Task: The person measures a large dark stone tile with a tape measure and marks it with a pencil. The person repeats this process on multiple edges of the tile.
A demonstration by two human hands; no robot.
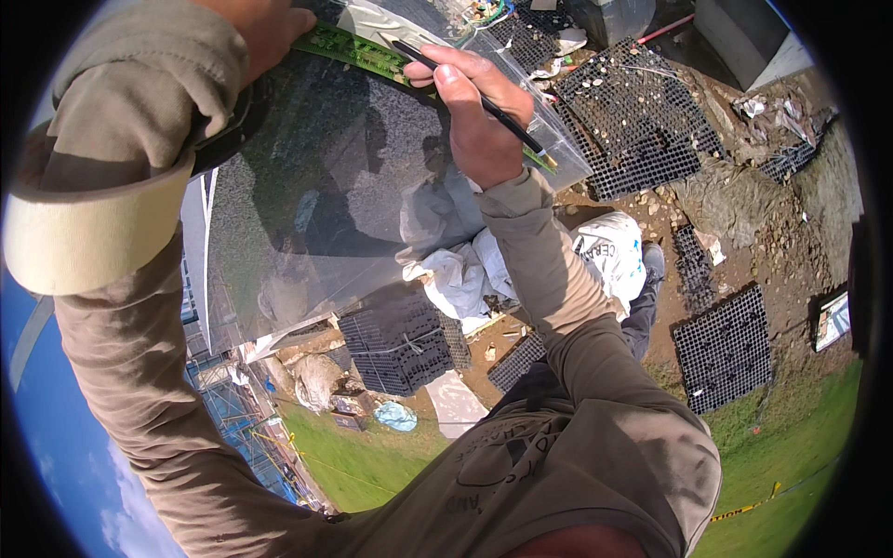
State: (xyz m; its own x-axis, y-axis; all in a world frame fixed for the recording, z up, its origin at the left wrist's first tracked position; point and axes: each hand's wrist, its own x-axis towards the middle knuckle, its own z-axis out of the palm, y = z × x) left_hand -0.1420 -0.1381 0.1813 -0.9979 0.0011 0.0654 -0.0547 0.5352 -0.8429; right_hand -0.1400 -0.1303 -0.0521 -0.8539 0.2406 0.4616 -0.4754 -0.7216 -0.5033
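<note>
My left hand (256, 37), partly cut off at the top, has its fingers curled at the left end of a long green patterned strip (344, 45). My right hand (474, 116) is closed on a slim black pen-like tool (512, 126), which slants across the strip with a pale-tipped end toward the lower right. Under both lies a large smooth, speckled dark sheet (288, 214) carrying shadows, with a clear, glossy plastic layer (572, 153) showing at its right edge.
Black grid panels (628, 121) lie on littered dirt at right, another (721, 349) below. White sacks (609, 251) and stacked black grids (391, 344) sit below the sheet. Grass with yellow tape (744, 502) runs along the bottom; scaffolding (223, 418) stands at lower left.
</note>
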